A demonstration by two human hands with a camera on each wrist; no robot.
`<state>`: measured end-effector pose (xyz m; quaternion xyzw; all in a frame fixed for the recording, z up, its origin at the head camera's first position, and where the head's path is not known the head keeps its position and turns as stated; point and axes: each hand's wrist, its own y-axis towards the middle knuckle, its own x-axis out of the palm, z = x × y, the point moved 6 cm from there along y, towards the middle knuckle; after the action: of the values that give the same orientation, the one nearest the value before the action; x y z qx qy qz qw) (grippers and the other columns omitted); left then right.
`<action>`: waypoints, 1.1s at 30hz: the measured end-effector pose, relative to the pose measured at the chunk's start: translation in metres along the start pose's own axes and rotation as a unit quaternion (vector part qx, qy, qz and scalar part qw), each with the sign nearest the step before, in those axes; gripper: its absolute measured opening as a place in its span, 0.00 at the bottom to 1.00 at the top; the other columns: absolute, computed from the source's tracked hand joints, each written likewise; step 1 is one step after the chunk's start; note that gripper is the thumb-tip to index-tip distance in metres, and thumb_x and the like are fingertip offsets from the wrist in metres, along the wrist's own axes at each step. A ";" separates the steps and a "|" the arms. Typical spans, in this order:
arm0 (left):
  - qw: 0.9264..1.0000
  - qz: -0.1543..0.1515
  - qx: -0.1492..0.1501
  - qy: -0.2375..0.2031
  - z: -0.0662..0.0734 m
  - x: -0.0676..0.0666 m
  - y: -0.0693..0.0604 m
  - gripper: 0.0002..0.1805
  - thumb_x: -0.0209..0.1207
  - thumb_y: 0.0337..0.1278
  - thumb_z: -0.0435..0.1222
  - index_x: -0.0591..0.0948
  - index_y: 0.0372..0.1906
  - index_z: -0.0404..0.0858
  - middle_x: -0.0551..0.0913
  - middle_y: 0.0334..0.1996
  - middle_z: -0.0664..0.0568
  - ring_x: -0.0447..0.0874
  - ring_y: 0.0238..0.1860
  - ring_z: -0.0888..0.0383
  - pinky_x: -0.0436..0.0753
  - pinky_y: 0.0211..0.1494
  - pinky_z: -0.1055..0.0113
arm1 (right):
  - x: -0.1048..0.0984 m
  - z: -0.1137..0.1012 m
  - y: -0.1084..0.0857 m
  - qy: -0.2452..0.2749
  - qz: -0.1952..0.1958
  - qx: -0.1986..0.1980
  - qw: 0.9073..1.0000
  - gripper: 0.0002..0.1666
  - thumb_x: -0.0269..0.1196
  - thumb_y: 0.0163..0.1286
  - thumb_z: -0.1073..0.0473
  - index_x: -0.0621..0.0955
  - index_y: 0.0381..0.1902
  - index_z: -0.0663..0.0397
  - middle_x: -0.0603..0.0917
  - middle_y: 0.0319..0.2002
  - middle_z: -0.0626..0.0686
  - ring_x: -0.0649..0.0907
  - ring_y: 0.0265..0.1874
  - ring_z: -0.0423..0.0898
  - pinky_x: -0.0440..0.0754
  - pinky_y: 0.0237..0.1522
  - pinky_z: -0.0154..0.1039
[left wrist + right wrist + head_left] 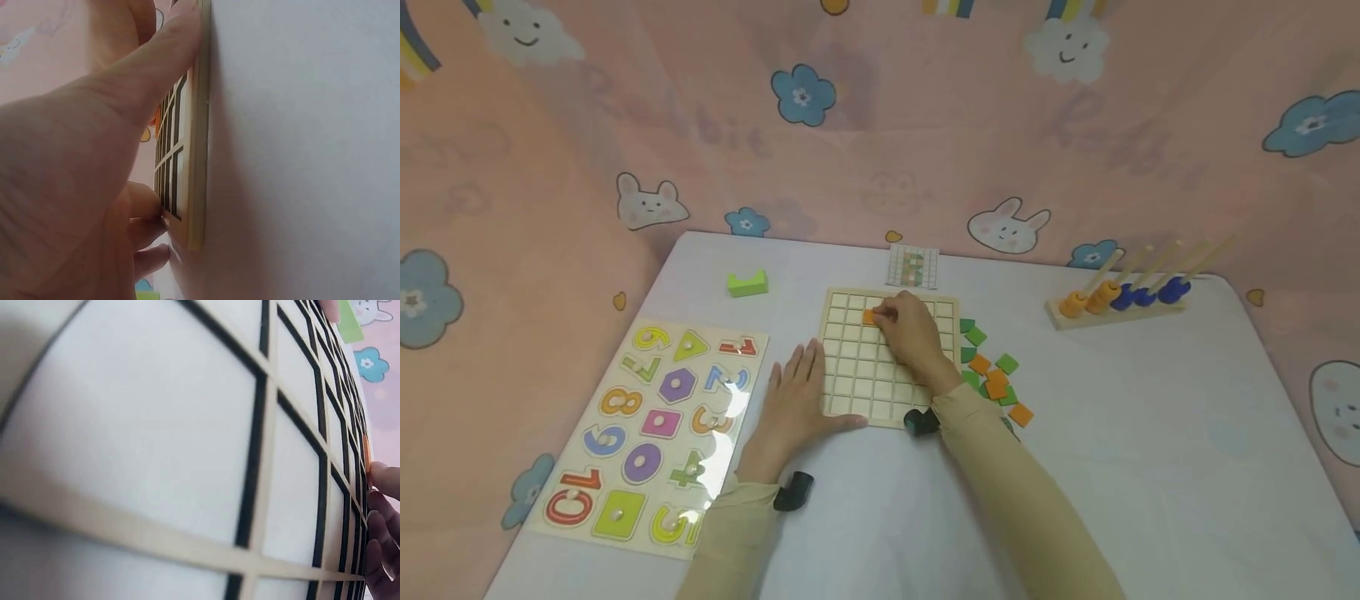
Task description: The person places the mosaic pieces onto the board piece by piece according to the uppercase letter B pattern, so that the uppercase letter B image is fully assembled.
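Note:
A square wooden grid board (850, 387) lies flat on the table. At an upper cell left of its middle, my right hand (913, 337) pinches a small orange square tile (868, 317), with the thumb against it in the right wrist view. My left hand (793, 408) rests at the board's lower left, fingers spread and straight along the left edge. Its thumb (169, 47) touches the near edge. Just behind the board is a printed pattern card (913, 267) with green and orange squares on a grid.
Loose green and orange tiles (996, 385) lie right of the board, some overlapping. A number and shape puzzle (651, 433) is at the left, and a light green block (747, 284) behind it. A bead-peg stand (1116, 312) with orange and blue beads stands at the back right.

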<state>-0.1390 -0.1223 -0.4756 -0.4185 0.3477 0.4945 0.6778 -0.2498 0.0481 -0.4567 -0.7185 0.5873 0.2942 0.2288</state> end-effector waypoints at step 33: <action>1.000 0.005 0.003 -0.003 0.001 -0.001 -0.002 0.75 0.73 0.49 0.67 0.46 0.85 0.29 0.44 0.87 0.38 0.40 0.88 0.38 0.44 0.87 0.35 | -0.105 0.108 -0.025 0.018 -0.047 0.083 0.995 0.23 0.60 0.79 0.61 0.78 0.68 0.60 0.79 0.69 0.65 0.79 0.66 0.63 0.77 0.71 0.61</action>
<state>-0.1373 -0.1220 -0.4739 -0.4133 0.3492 0.4984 0.6773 -0.2564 0.2010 -0.4628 -0.7289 0.5793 0.2205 0.2908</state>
